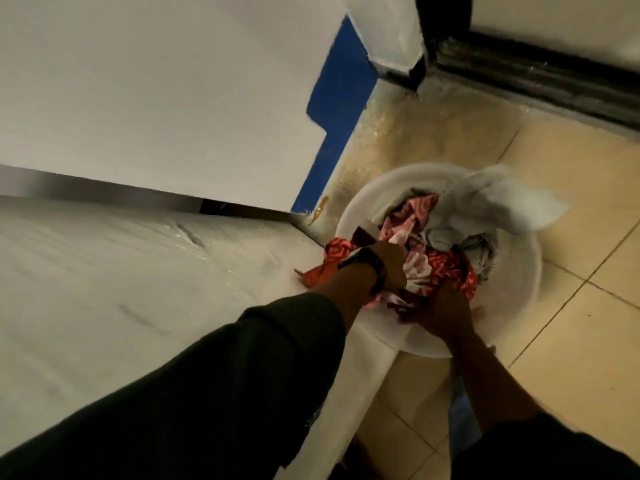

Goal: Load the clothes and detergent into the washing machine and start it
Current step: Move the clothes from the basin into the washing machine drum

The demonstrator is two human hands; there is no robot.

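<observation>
Your left hand [389, 266] and right hand [441, 311] were both closed on the red cloth [446, 266] in the white basin [363, 202] on the floor; you needed to gather loose ends before lifting.

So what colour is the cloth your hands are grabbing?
Red cloth with white and pink patterning, seen in the head view.

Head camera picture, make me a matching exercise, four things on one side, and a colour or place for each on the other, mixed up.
Things:
1. basin
2. patterned cloth
3. watch
4. pale cloth

Descriptions:
A. red and white, gripped by both the left hand and the right hand
B. white and round, standing on the tiled floor
C. draped over the far rim of the basin
D. dark, on the left wrist

Pairs: 1-B, 2-A, 3-D, 4-C
</observation>
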